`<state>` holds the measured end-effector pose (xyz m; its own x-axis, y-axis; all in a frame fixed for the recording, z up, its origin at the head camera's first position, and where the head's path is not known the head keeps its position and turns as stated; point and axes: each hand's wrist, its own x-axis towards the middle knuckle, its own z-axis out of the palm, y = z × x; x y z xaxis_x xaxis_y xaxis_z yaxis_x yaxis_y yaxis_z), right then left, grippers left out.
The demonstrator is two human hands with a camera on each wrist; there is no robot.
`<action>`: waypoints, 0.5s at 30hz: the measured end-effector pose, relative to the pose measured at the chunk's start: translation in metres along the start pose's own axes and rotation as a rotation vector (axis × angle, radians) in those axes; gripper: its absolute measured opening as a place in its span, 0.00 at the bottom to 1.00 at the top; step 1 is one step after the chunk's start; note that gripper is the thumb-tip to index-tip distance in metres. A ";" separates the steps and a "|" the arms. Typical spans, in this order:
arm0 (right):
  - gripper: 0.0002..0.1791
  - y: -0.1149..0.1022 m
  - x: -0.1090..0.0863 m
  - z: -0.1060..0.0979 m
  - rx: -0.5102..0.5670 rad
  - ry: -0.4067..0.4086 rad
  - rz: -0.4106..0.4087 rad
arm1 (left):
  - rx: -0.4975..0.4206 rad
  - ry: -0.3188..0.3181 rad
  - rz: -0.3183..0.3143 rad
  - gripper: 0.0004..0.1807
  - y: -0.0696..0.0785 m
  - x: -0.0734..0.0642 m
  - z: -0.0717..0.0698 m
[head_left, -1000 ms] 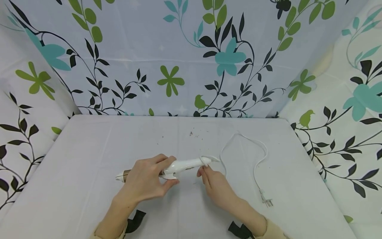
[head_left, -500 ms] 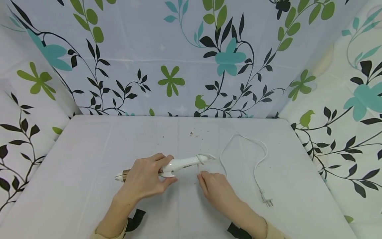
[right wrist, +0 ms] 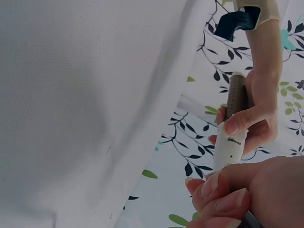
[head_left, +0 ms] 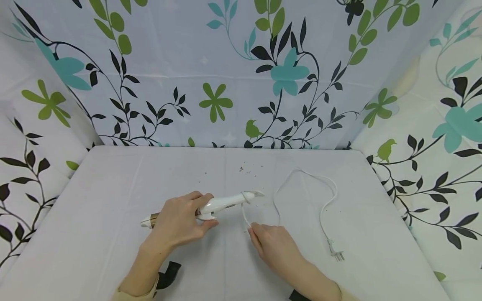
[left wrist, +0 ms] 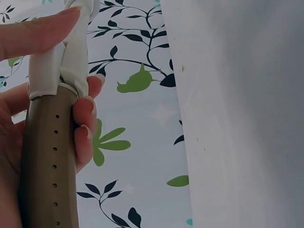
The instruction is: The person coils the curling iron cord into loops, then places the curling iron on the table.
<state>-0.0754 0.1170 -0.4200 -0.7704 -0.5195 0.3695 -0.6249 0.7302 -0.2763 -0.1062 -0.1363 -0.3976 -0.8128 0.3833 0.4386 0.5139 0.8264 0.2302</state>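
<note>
My left hand (head_left: 177, 221) grips a curling iron (head_left: 220, 205) around its middle and holds it above the table. The iron has a white handle and a brown barrel (left wrist: 51, 156) with a row of small holes; its far barrel tip is pale. In the left wrist view the thumb lies on the white part and the fingertips wrap the other side. White cord (head_left: 244, 214) is wound round the handle's tail end. From there a stretch runs down to my right hand (head_left: 276, 246), which pinches it between thumb and curled fingers. In the right wrist view the pinched cord is hidden.
The rest of the cord (head_left: 333, 184) loops over the white-covered table (head_left: 113, 188) at the right, ending in a two-prong plug (head_left: 337, 253). Small dark specks (head_left: 244, 169) lie near the back. Leaf-patterned curtains (head_left: 169, 62) hang behind and at both sides.
My right hand has drawn the cord down toward me, so a longer stretch shows between it and the handle end. My left hand and the curling iron have shifted slightly left.
</note>
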 end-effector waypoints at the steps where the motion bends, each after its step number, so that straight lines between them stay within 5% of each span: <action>1: 0.17 0.000 -0.001 -0.001 -0.011 0.013 -0.017 | -0.002 -0.006 -0.012 0.30 -0.001 0.000 0.000; 15: 0.05 0.004 -0.005 -0.021 -0.014 0.124 -0.189 | -0.034 -0.102 -0.052 0.28 -0.008 0.000 0.002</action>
<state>-0.0713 0.1320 -0.4045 -0.6181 -0.5895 0.5201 -0.7539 0.6319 -0.1797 -0.1106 -0.1420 -0.4016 -0.8615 0.3815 0.3350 0.4777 0.8327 0.2801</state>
